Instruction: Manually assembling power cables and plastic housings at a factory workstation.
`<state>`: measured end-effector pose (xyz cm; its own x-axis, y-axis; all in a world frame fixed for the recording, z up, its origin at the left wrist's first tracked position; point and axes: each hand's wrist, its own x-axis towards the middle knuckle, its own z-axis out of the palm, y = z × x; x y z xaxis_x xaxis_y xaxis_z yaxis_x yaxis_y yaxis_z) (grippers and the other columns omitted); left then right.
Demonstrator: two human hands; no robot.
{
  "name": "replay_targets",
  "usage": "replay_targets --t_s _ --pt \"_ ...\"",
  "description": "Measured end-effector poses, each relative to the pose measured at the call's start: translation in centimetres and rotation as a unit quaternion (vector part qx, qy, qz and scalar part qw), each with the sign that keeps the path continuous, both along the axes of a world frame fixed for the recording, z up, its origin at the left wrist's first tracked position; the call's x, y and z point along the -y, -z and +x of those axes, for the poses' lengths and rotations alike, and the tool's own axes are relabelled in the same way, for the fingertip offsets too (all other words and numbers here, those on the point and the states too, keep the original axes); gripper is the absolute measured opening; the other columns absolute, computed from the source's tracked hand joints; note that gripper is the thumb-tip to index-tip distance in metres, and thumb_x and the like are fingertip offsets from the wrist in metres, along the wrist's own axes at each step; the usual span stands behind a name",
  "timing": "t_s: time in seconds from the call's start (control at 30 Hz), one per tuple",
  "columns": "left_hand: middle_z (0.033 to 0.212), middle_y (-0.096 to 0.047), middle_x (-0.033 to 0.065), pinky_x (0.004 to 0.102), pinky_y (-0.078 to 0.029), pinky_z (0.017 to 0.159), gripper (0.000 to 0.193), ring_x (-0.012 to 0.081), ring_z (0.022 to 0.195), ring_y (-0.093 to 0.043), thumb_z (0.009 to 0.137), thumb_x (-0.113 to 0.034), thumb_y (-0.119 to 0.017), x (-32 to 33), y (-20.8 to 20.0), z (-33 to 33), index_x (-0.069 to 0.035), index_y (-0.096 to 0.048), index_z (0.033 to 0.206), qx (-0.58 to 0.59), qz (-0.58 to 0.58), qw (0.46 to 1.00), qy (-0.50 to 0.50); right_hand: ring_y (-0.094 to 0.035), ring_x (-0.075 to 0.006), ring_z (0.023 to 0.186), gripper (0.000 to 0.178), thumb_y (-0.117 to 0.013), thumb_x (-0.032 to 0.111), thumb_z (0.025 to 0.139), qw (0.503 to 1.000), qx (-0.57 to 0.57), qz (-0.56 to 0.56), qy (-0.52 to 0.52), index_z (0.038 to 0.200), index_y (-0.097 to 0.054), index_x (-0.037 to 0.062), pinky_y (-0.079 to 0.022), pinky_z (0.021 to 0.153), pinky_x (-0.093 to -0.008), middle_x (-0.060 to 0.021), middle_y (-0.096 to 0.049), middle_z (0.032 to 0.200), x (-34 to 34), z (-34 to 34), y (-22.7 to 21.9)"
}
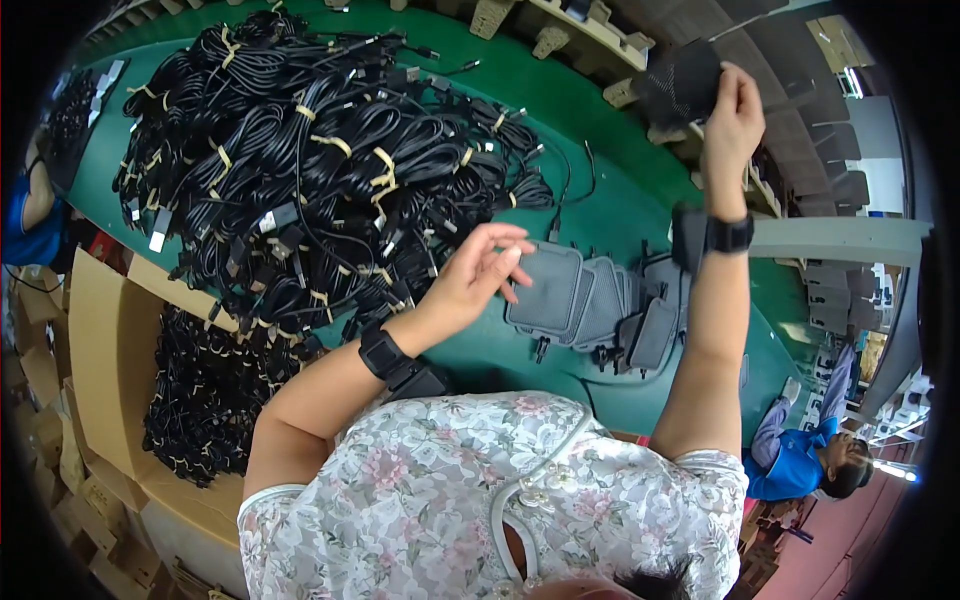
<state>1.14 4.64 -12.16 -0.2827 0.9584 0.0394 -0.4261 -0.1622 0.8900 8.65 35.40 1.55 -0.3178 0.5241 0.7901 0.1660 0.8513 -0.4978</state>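
Note:
At the upper right my right hand (736,118) is raised, its fingers closed on the edge of a dark flat panel (678,88) with a dotted surface. My left hand (483,268) is open, fingers apart and loosely bent. Its fingertips are beside the nearest of several grey, flat, rounded rectangular devices (548,288), which overlap in a row on the green table; whether they touch it I cannot tell. To the left of this hand lies a large heap of black cables (330,150), coiled and tied with yellowish bands.
A cardboard box (100,370) at the lower left holds more black cables (205,400). A shelf edge with tan blocks (550,42) borders the green table (625,205). Grey panels line the right side, near a pale bar (840,238). A person in blue (800,462) is at the right, another person's arm (38,195) at the far left.

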Motion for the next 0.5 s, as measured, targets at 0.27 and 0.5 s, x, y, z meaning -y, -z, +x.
replay_targets --t_s 0.27,0.5 --pt "0.111 -0.053 0.0126 0.0267 -0.052 0.065 0.030 0.0165 0.085 -0.060 0.097 -0.017 -0.044 0.3 -0.5 0.3 -0.002 -0.039 0.122 -0.024 -0.018 0.999 0.033 -0.061 -0.0216 0.083 0.028 -0.052 0.024 0.092 0.981 0.131 -0.016 0.145 0.104 -0.063 0.0015 -0.045 0.074 -0.0307 -0.0152 -0.065 0.090 -14.2 -5.3 0.2" --pt "0.109 -0.052 0.0117 0.0263 -0.052 0.064 0.030 0.0159 0.085 -0.060 0.097 -0.016 -0.044 0.4 -0.9 0.2 -0.002 -0.038 0.122 -0.023 -0.024 0.999 0.034 -0.058 -0.0377 0.096 0.027 -0.049 0.022 0.089 0.974 0.196 0.025 0.110 0.107 -0.063 0.0074 -0.045 0.079 -0.0399 -0.0172 -0.065 0.100 -19.3 -7.8 2.6"
